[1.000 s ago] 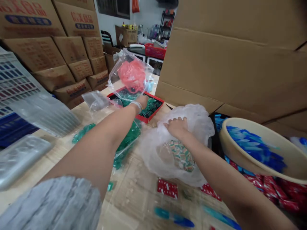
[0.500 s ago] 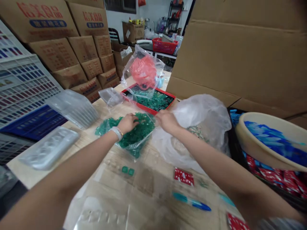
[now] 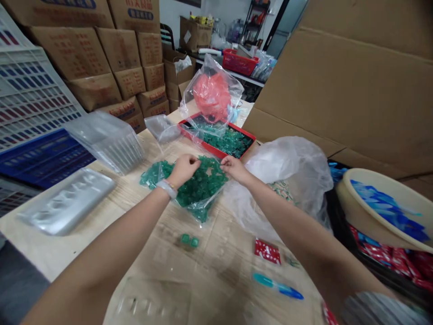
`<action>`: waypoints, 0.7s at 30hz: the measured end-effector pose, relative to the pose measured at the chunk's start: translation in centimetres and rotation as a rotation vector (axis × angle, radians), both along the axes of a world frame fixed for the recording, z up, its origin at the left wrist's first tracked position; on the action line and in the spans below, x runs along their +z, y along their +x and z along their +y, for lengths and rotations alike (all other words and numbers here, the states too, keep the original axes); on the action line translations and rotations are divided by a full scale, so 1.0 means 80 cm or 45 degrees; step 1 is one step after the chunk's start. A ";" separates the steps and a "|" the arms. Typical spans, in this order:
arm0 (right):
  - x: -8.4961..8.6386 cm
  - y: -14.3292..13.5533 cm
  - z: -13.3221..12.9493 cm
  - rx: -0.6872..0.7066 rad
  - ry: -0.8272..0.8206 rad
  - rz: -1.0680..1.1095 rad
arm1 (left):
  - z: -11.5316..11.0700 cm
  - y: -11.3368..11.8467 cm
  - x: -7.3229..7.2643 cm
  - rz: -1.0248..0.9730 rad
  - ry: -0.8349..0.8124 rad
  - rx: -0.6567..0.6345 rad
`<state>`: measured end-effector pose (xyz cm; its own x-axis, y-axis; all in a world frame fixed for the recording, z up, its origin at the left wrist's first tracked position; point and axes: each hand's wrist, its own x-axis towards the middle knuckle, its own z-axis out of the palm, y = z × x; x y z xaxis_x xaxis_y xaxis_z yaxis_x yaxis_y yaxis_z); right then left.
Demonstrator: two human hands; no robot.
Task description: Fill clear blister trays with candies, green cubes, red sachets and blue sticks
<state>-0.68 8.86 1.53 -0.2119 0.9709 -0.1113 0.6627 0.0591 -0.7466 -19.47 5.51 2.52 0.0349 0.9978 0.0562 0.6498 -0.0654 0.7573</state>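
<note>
Small green plastic pieces (image 3: 194, 187) lie heaped in a clear plastic bag spread on the table. Over the heap is my left hand (image 3: 185, 170), its thumb and fingertips pinched together; what they hold, if anything, is too small to make out. My right hand (image 3: 234, 169) is at the bag's right edge, fingertips also pinched, with their contents unclear. Just behind stands a red-rimmed tray (image 3: 248, 135) of more green pieces. Two green square pieces (image 3: 190, 240) lie in front of the bag, left of a red dotted packet (image 3: 267, 251) and a blue pen-shaped item (image 3: 278, 285).
Stacked clear trays (image 3: 111, 142) and a moulded clear tray (image 3: 69, 201) are on the left. A cloudy plastic bag (image 3: 287, 158) sits at right, beside a cream tub (image 3: 348, 192) of blue pieces. A clear bag with red plastic (image 3: 213, 97) stands behind. Cartons (image 3: 81, 81) line the left.
The view has shifted slightly, so the table items sit a little further right. My left hand's fingers have come together into a pinch above the green pieces. My right hand stays near the bag's right edge.
</note>
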 end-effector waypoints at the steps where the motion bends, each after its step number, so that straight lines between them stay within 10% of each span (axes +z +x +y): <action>1: 0.000 -0.004 0.005 -0.044 -0.105 0.219 | -0.004 -0.007 0.003 -0.202 -0.030 0.026; 8: 0.009 -0.028 0.012 -0.083 -0.584 0.858 | -0.026 0.000 0.011 -1.498 -0.425 0.204; 21: 0.053 -0.050 -0.098 0.158 -0.629 1.068 | -0.111 0.015 0.025 -1.291 -0.443 0.305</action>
<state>-4.66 1.06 5.79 -0.5054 0.8210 -0.2655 -0.0837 -0.3529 -0.9319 -18.29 -3.37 4.53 -0.0656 0.9394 -0.3366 -0.3175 0.3002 0.8995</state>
